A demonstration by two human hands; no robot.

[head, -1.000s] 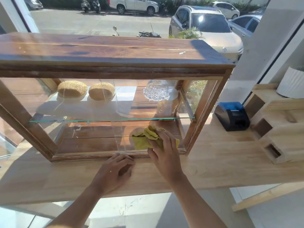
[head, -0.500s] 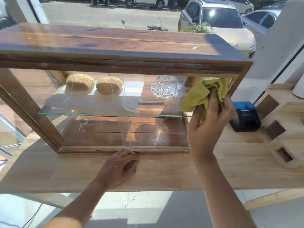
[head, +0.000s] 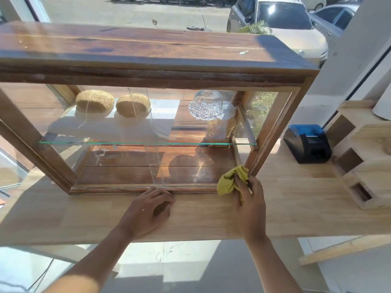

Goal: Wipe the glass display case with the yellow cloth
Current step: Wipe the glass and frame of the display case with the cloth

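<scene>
The wooden-framed glass display case (head: pixel 160 78) stands on a light wooden counter (head: pixel 296 204). My right hand (head: pixel 250 199) grips the bunched yellow cloth (head: pixel 229 180) and presses it against the bottom right corner of the front glass, beside the frame's right post. My left hand (head: pixel 148 210) rests flat on the counter, its fingertips touching the case's bottom rail near the middle where the two glass panes overlap. Inside, two woven round items (head: pixel 95 103) and a cut-glass bowl (head: pixel 205 105) sit on the glass shelf (head: pixel 148 143).
A black and blue receipt printer (head: pixel 306 142) sits on the counter right of the case. A light wooden stepped organiser (head: pixel 368 166) stands further right. Behind the case is a window with parked cars outside.
My right hand has swept the cloth from the bottom of the glass up to the top right corner and back down to the bottom right corner. My left hand stayed at the bottom rail.
</scene>
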